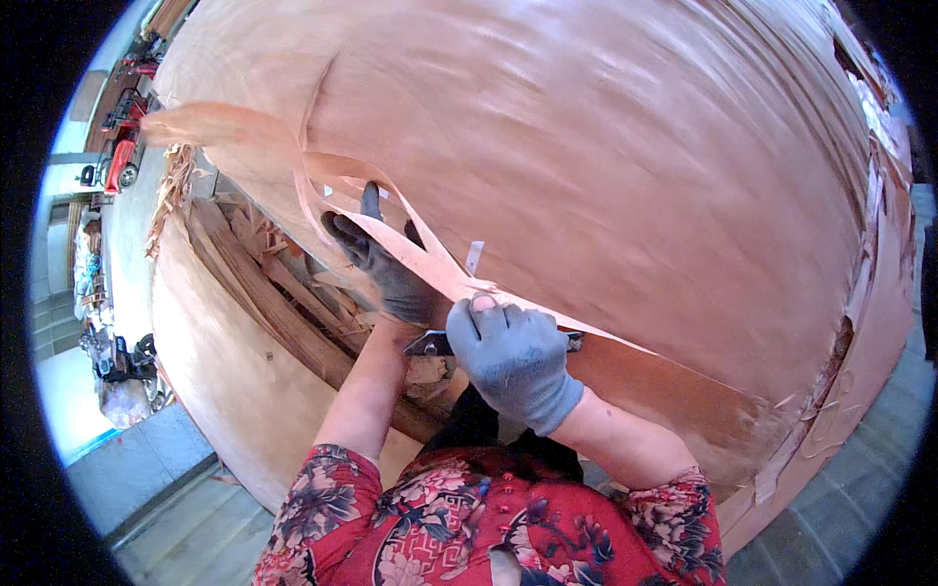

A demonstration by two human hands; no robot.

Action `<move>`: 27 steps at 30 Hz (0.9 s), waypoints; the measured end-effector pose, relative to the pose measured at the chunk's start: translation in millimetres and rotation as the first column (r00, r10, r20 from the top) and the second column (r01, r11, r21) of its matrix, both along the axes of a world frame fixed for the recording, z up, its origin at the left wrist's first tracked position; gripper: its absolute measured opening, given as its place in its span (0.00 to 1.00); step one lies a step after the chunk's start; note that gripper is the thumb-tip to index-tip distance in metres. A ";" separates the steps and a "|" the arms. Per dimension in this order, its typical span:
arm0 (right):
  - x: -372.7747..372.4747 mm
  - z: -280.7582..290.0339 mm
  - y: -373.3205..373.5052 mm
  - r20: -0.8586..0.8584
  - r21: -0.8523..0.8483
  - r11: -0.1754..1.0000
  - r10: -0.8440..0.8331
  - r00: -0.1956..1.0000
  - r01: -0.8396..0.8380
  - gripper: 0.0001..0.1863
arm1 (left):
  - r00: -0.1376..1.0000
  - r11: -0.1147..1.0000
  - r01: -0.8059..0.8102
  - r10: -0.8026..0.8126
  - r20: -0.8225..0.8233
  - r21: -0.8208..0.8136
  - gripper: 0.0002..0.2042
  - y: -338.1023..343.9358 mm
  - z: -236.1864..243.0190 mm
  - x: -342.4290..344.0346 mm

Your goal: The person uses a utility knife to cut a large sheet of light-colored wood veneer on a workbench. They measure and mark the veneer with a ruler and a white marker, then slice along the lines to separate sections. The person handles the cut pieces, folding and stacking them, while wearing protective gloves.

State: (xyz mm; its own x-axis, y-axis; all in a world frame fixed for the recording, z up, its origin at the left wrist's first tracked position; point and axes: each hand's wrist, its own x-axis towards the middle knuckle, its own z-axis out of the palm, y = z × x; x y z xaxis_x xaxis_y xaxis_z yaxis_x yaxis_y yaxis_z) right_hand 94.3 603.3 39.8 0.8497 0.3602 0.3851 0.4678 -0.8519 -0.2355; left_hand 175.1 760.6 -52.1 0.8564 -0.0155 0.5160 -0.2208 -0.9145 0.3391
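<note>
My left hand [398, 285], in a dark grey glove, reaches up with its fingers stretched and apart. A long, thin strip of wood veneer [422, 259] runs across it, curls and loops away to the far left. My right hand [513, 363], in a lighter grey glove, is closed in a fist around a dark tool [428, 344]; most of it is hidden by the fingers, with ends showing on both sides. The strip's near part passes by its thumb. Beneath lies a large reddish-brown veneer sheet [586, 146], its near edge by both hands.
Left of me is a pale sheet stack [225, 313]. Between the stacks lie wood strips and scraps [283, 283]. Torn sheet edges [831, 361] line the right side. A red wheeled machine [122, 161] and a parked motorbike [122, 356] stand at the far left.
</note>
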 end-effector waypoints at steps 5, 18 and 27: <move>-6.2 -1.2 8.7 -0.019 0.048 0.998 0.033 0.999 -0.032 0.10 | 1.000 0.994 -0.017 0.015 0.020 0.104 0.36 4.9 -4.9 -2.0; 3.8 15.9 -42.8 -0.069 0.034 0.962 -0.267 0.961 0.269 0.16 | 0.985 0.981 -0.171 0.168 0.047 0.094 0.37 -3.5 -2.6 6.4; -107.7 3.6 -98.5 -0.281 -0.066 0.930 -0.364 0.888 0.361 0.27 | 0.993 0.973 -0.099 0.110 -0.039 0.211 0.34 -2.5 8.2 15.2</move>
State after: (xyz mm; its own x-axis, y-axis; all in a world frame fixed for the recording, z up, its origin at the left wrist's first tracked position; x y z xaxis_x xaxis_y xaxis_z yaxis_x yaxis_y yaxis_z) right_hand -13.4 504.8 43.4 0.9943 0.0092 0.1063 0.0410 -0.9528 -0.3010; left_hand 190.3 758.0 -43.9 0.8834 -0.0272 0.4678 -0.1082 -0.9832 0.1471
